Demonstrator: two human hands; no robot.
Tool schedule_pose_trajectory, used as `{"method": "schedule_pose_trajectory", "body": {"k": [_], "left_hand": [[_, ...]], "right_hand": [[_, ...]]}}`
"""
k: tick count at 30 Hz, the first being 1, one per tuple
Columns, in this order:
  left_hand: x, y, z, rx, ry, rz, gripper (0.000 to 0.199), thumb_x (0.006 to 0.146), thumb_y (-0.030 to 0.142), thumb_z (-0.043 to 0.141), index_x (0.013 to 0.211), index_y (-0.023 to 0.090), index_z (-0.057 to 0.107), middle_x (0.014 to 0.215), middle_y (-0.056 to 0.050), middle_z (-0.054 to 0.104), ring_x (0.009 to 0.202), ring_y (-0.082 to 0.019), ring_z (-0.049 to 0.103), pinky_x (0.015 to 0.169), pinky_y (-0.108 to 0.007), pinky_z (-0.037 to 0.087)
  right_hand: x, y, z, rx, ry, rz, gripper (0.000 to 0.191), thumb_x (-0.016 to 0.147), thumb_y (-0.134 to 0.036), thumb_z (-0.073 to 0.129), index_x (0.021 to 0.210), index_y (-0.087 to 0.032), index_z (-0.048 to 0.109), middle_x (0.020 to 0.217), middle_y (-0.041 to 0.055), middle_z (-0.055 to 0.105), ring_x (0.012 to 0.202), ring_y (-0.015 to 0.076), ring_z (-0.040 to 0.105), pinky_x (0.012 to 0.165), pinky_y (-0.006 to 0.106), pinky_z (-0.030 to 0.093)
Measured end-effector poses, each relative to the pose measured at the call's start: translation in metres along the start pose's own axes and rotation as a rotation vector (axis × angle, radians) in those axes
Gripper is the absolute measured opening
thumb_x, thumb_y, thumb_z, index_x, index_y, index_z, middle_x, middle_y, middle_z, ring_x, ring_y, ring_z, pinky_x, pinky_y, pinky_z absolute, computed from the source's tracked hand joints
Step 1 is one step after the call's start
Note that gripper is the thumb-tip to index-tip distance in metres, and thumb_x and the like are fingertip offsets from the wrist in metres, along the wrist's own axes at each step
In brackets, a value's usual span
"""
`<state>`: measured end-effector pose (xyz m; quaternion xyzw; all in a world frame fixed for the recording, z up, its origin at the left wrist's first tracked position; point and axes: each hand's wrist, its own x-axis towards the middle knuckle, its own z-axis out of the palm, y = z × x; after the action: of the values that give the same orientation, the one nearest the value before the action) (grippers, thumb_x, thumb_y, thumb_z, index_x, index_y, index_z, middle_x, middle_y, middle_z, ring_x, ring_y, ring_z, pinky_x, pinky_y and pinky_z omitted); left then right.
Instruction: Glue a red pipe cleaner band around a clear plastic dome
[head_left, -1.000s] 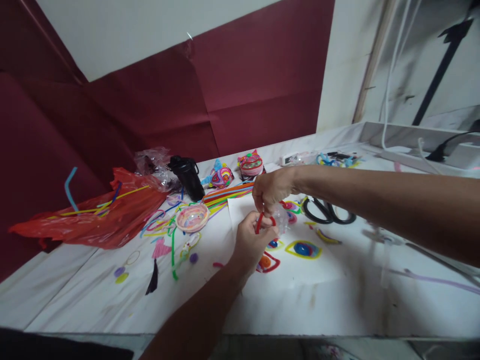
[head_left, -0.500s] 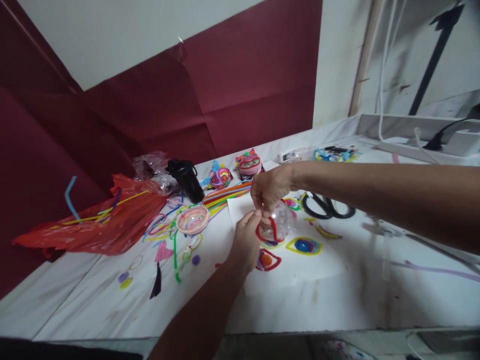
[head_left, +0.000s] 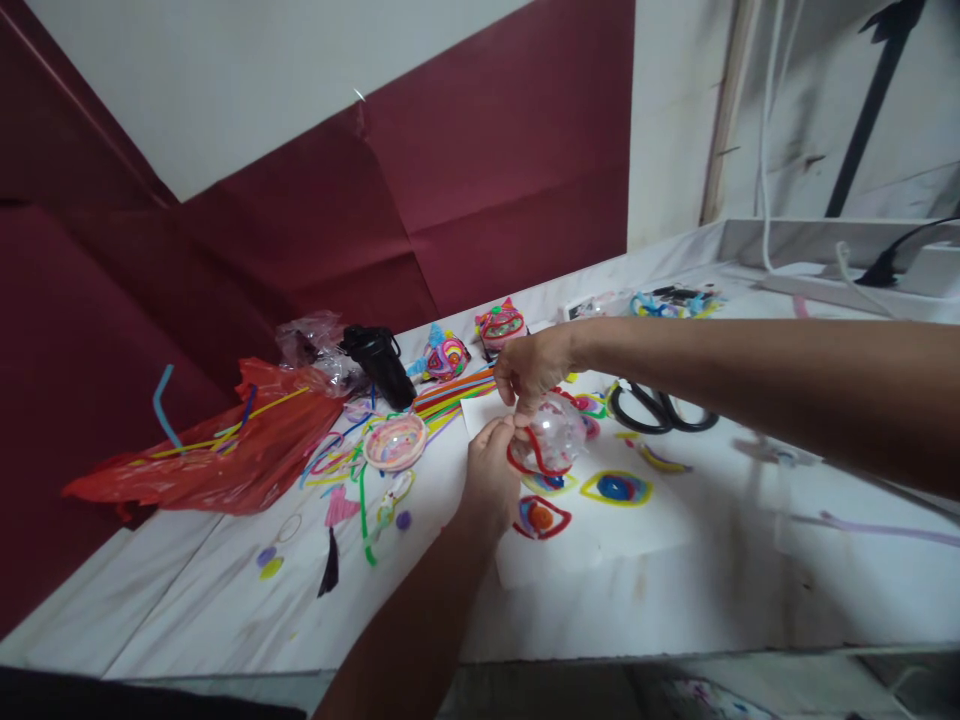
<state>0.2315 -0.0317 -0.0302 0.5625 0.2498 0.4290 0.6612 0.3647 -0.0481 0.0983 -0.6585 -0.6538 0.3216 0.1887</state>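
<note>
Now we have left hand (head_left: 495, 470) and right hand (head_left: 534, 370) meeting, fingertips pinching a bent red pipe cleaner (head_left: 551, 472), right in front of our clear ball (head_left: 566, 430), over white paper (head_left: 622, 545); a yellow-rimmed eye (head_left: 616, 488) lies near, black handles (head_left: 664, 424) beyond.

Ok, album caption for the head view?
Left hand and right hand meet at a bent red pipe cleaner, clear ball and eye-shaped pieces close by.
</note>
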Motion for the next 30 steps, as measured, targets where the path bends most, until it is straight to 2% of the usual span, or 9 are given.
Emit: {"method": "schedule_pose_trajectory", "body": {"k": [5, 9, 12, 14, 20, 24, 30], "left_hand": [[0.007, -0.001, -0.008, 0.026, 0.085, 0.095, 0.026, 0.083, 0.033, 0.053, 0.061, 0.019, 0.052, 0.068, -0.004, 0.06, 0.071, -0.016, 0.057, 0.072, -0.029, 0.045], [0.009, -0.001, -0.009, 0.004, 0.125, 0.141, 0.023, 0.084, 0.033, 0.052, 0.066, 0.019, 0.055, 0.065, -0.003, 0.058, 0.068, -0.016, 0.056, 0.069, -0.029, 0.044], [0.009, -0.002, -0.008, 0.018, 0.16, 0.177, 0.021, 0.084, 0.033, 0.054, 0.069, 0.019, 0.058, 0.063, -0.002, 0.056, 0.067, -0.016, 0.055, 0.067, -0.029, 0.043], [0.008, -0.002, -0.007, 0.026, 0.186, 0.2, 0.021, 0.084, 0.033, 0.054, 0.07, 0.018, 0.058, 0.062, -0.002, 0.055, 0.067, -0.016, 0.054, 0.067, -0.028, 0.043], [0.007, 0.0, -0.007, 0.038, 0.201, 0.242, 0.027, 0.085, 0.035, 0.052, 0.066, 0.018, 0.056, 0.062, -0.002, 0.055, 0.065, -0.014, 0.053, 0.065, -0.028, 0.042], [0.005, 0.001, -0.007, 0.054, 0.202, 0.269, 0.029, 0.085, 0.036, 0.052, 0.063, 0.018, 0.055, 0.061, -0.002, 0.055, 0.063, -0.014, 0.051, 0.063, -0.028, 0.041], [0.001, 0.002, -0.003, 0.092, 0.219, 0.238, 0.032, 0.086, 0.038, 0.049, 0.063, 0.018, 0.055, 0.06, -0.002, 0.055, 0.059, -0.013, 0.049, 0.06, -0.027, 0.04]], "right_hand": [[-0.006, 0.013, 0.006, 0.095, 0.195, -0.152, 0.02, 0.058, -0.02, 0.079, 0.071, -0.021, 0.063, 0.057, -0.0043, 0.057, 0.061, 0.0154, 0.056, 0.058, 0.028, 0.041], [-0.02, 0.026, 0.03, 0.066, 0.431, -0.202, 0.03, 0.062, -0.025, 0.074, 0.088, -0.022, 0.062, 0.084, 0.0008, 0.066, 0.08, 0.0193, 0.061, 0.071, 0.03, 0.047], [-0.026, 0.033, 0.052, 0.027, 0.608, -0.173, 0.041, 0.063, -0.037, 0.075, 0.097, -0.021, 0.06, 0.103, 0.0071, 0.062, 0.094, 0.0246, 0.06, 0.08, 0.036, 0.047], [-0.027, 0.034, 0.063, 0.029, 0.672, -0.155, 0.047, 0.064, -0.043, 0.074, 0.102, -0.019, 0.059, 0.109, 0.0103, 0.058, 0.099, 0.027, 0.059, 0.083, 0.039, 0.048], [-0.026, 0.029, 0.074, 0.065, 0.743, -0.131, 0.046, 0.067, -0.025, 0.071, 0.109, -0.016, 0.055, 0.112, 0.0123, 0.059, 0.101, 0.0273, 0.058, 0.087, 0.04, 0.046], [-0.026, 0.03, 0.076, 0.123, 0.772, -0.169, 0.048, 0.066, -0.02, 0.071, 0.109, -0.017, 0.052, 0.112, 0.0104, 0.061, 0.103, 0.0261, 0.058, 0.088, 0.04, 0.046], [-0.02, 0.038, 0.078, 0.257, 0.765, -0.2, 0.049, 0.062, -0.018, 0.072, 0.105, -0.022, 0.048, 0.109, 0.007, 0.062, 0.102, 0.0235, 0.059, 0.09, 0.04, 0.046]]}}
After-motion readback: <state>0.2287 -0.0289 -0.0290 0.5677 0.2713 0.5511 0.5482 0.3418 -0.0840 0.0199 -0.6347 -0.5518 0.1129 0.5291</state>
